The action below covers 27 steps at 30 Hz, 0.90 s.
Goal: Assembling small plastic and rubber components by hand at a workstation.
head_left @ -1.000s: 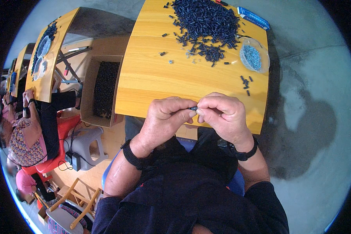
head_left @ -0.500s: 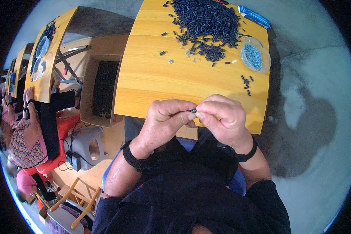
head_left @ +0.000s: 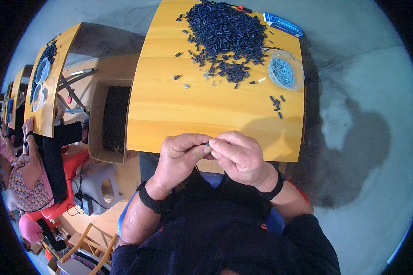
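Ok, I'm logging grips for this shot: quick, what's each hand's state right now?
Left hand: closed, pinching a small dark part.
Right hand: closed in a pinch at the same part; its exact hold is hidden.

Head-worn fisheye — near, looking down over both hands [head_left: 182, 158] and table [head_left: 192, 112].

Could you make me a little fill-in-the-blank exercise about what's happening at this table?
1. The left hand and right hand pinch a tiny part between forefingers and ____.
2. On the table, the clear bowl stands to the ____ of the big pile.
3. The long box is mostly ____.
4. The wristbands are ____.

Missing words: thumbs; right; blue; black.
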Motion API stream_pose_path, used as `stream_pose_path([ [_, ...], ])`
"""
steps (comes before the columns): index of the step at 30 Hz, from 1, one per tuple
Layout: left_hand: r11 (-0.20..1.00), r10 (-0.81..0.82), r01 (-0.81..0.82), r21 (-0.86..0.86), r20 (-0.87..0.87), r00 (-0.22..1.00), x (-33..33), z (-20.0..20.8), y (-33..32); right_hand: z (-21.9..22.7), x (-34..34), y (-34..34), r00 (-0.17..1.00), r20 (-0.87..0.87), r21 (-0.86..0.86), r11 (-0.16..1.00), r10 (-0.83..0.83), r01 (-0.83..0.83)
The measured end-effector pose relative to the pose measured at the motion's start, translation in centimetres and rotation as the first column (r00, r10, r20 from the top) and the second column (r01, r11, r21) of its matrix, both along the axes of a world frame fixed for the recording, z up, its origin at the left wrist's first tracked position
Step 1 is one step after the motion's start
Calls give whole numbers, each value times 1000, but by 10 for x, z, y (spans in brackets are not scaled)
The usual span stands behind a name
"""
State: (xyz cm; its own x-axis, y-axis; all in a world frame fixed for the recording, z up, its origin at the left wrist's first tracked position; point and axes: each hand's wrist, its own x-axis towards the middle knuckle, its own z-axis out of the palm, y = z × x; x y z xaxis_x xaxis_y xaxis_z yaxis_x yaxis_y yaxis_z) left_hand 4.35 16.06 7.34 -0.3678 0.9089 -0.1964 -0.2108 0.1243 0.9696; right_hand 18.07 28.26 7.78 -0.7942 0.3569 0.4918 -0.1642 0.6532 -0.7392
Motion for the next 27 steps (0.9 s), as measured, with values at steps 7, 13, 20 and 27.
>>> stream_pose_path([
  [7, 987, 110, -123, 102, 121, 987, 2, 3, 6, -51, -12, 74, 813, 387, -116, 852, -434, 510],
  [13, 977, 166, -172, 123, 58, 984, -2, 6, 4, -86, -33, 119, 629, 575, 116, 813, -523, 570],
  [20, 969, 182, -187, 164, 42, 982, -9, 6, 3, -89, -47, 116, 489, 635, 334, 783, -598, 524],
  [27, 959, 189, -216, 186, 151, 970, -9, 5, 1, -97, -38, 119, 574, 554, 408, 798, -603, 444],
])
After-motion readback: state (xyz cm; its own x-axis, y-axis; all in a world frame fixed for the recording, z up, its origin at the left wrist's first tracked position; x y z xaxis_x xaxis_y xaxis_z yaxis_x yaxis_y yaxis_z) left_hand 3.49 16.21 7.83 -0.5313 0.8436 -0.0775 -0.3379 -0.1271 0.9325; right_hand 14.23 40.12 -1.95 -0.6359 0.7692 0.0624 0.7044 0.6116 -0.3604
